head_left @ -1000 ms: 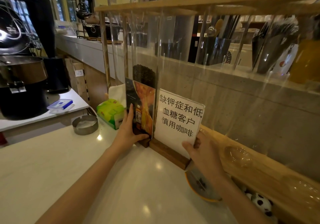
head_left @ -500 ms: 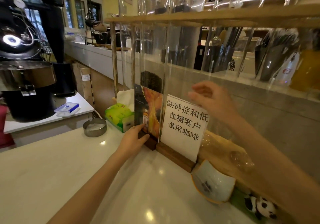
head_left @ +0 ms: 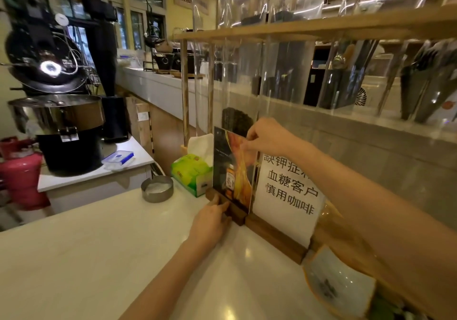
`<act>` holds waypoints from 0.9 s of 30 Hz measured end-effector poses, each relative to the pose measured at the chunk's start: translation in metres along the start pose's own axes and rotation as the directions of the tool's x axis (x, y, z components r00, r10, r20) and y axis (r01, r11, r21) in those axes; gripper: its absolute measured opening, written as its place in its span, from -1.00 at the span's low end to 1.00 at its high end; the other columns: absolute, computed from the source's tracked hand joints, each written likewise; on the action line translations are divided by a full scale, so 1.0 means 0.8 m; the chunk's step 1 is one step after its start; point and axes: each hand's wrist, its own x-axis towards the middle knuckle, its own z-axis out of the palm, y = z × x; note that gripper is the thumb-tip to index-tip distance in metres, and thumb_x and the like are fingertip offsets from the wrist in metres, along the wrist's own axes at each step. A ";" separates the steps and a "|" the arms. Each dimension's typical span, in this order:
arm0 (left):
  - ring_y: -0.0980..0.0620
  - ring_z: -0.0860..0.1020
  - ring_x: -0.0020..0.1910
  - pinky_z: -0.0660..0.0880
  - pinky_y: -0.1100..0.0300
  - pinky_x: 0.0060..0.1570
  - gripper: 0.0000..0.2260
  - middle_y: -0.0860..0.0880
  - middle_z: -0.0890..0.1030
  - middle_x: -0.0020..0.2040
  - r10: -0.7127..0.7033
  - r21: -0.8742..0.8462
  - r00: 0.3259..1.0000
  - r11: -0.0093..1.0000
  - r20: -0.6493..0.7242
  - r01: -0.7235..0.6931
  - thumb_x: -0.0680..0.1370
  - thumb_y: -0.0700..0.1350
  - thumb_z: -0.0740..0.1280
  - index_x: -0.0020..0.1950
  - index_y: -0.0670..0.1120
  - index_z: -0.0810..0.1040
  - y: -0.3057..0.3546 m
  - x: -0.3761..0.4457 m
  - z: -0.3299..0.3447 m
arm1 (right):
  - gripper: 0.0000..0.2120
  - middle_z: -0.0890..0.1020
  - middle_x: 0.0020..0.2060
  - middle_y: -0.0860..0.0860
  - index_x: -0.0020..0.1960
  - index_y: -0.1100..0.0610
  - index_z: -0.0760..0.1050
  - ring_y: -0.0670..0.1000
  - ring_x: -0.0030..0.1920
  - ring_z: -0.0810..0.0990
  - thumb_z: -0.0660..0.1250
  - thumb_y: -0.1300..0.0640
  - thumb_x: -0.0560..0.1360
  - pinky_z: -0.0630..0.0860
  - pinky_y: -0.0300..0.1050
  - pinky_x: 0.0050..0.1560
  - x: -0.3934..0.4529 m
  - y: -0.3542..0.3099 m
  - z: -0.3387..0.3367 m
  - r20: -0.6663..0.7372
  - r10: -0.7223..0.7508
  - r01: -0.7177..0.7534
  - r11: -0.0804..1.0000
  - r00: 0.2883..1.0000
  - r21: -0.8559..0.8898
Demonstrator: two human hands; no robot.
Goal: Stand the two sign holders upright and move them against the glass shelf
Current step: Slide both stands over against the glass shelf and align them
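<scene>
Two sign holders stand upright side by side on a pale, glossy counter [head_left: 103, 258], each a clear acrylic sheet slotted into a dark wooden base. The left one, a dark poster sign holder with an orange swirl and a small bottle pictured on it [head_left: 233, 168], sits just beside the right one, a white sign holder printed with black Chinese characters [head_left: 289, 191]; their wooden bases meet end to end. Both are close against the glass shelf with pale wooden posts and a wooden top board [head_left: 272, 32] behind them.

Compared with half a second ago, the right hand [head_left: 265, 138] has dropped from the air in front of the glass and now pinches the top right corner of the poster sheet between its fingers [head_left: 247, 144]. The left hand [head_left: 210, 223] has slid down from the poster's lower edge, and its closed fingers now press on the near end of that holder's wooden base. A second ago the right hand was on the white sign instead.

This suggests the white sign is already placed, and the poster holder is getting a final straightening against the shelf, so the task looks nearly finished.

A green tissue box [head_left: 191, 173] sits just left of the poster holder.
</scene>
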 end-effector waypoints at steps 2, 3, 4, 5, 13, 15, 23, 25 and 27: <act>-0.09 0.52 0.13 0.46 0.12 0.09 -0.69 -0.11 0.43 0.28 0.017 0.015 1.000 1.000 -0.014 -0.016 0.52 -0.09 0.22 0.26 -0.04 0.45 -0.001 0.000 0.003 | -0.79 0.47 -0.46 -0.04 -0.20 0.26 0.59 -0.09 -0.44 0.42 0.34 0.10 0.44 0.30 -0.28 -0.41 0.000 0.000 0.001 -0.013 0.008 -0.008 1.000 1.000 0.020; -0.08 0.53 0.09 0.46 0.12 0.05 -0.70 -0.10 0.45 0.22 0.020 0.014 1.000 1.000 -0.020 -0.020 0.52 -0.08 0.22 0.24 -0.04 0.47 0.000 0.001 0.004 | -0.79 0.47 -0.46 -0.04 -0.20 0.25 0.59 -0.10 -0.44 0.42 0.34 0.10 0.45 0.29 -0.29 -0.41 -0.001 0.000 0.001 -0.016 0.012 -0.012 0.999 1.000 0.031; -0.08 0.53 0.06 0.45 0.13 0.01 -0.71 -0.10 0.46 0.18 0.019 0.013 1.000 1.000 -0.025 -0.019 0.51 -0.07 0.23 0.22 -0.05 0.48 0.000 0.002 0.004 | -0.80 0.46 -0.47 -0.04 -0.20 0.25 0.59 -0.10 -0.45 0.42 0.34 0.10 0.45 0.29 -0.29 -0.42 -0.001 0.000 0.001 -0.020 0.017 -0.016 0.999 1.000 0.039; -0.08 0.53 0.05 0.44 0.13 -0.02 -0.72 -0.10 0.46 0.15 0.014 0.016 1.000 1.000 -0.027 -0.014 0.51 -0.06 0.23 0.20 -0.05 0.50 -0.001 0.004 0.005 | -0.80 0.46 -0.47 -0.04 -0.19 0.25 0.59 -0.10 -0.45 0.41 0.34 0.10 0.45 0.28 -0.30 -0.43 -0.001 0.000 0.000 -0.025 0.021 -0.020 0.999 0.999 0.041; -0.08 0.54 0.04 0.45 0.13 -0.03 -0.72 -0.09 0.48 0.15 0.030 0.058 0.998 0.998 -0.048 -0.027 0.52 -0.05 0.23 0.20 -0.05 0.51 -0.001 0.011 0.007 | -0.80 0.46 -0.46 -0.05 -0.12 0.27 0.60 -0.13 -0.46 0.40 0.35 0.12 0.44 0.25 -0.34 -0.46 0.000 0.001 0.002 -0.055 0.044 -0.041 0.997 0.997 0.061; -0.08 0.53 0.05 0.45 0.12 0.00 -0.71 -0.09 0.47 0.17 0.026 0.053 0.999 0.998 -0.046 -0.024 0.52 -0.05 0.23 0.22 -0.06 0.50 0.001 0.011 0.007 | -0.79 0.47 -0.44 -0.05 -0.08 0.28 0.60 -0.13 -0.44 0.42 0.35 0.12 0.44 0.26 -0.34 -0.45 -0.001 0.001 0.002 -0.062 0.049 -0.045 0.997 0.997 0.066; -0.10 0.51 0.12 0.43 0.12 0.07 -0.66 -0.12 0.43 0.25 0.008 0.046 1.000 0.999 -0.010 -0.007 0.52 -0.03 0.23 0.27 -0.05 0.45 0.011 0.018 0.016 | -0.79 0.45 -0.43 -0.06 -0.04 0.27 0.58 -0.15 -0.44 0.40 0.34 0.12 0.45 0.25 -0.35 -0.44 -0.003 0.003 0.003 -0.086 0.071 -0.065 0.995 0.994 0.072; -0.10 0.51 0.08 0.42 0.14 0.02 -0.68 -0.12 0.45 0.21 0.014 0.033 1.000 0.999 -0.008 -0.014 0.51 -0.04 0.24 0.25 -0.08 0.47 0.011 0.019 0.015 | -0.80 0.45 -0.43 -0.05 -0.07 0.27 0.58 -0.14 -0.44 0.40 0.32 0.13 0.46 0.26 -0.34 -0.45 -0.002 0.003 0.003 -0.087 0.081 -0.075 0.995 0.993 0.069; -0.10 0.51 0.05 0.41 0.14 -0.01 -0.68 -0.13 0.45 0.19 0.017 0.018 1.000 1.000 -0.005 -0.017 0.51 -0.05 0.25 0.24 -0.09 0.48 0.011 0.020 0.015 | -0.81 0.45 -0.43 -0.04 -0.08 0.27 0.57 -0.14 -0.45 0.40 0.31 0.13 0.47 0.28 -0.34 -0.45 -0.002 0.003 0.003 -0.092 0.091 -0.085 0.994 0.992 0.067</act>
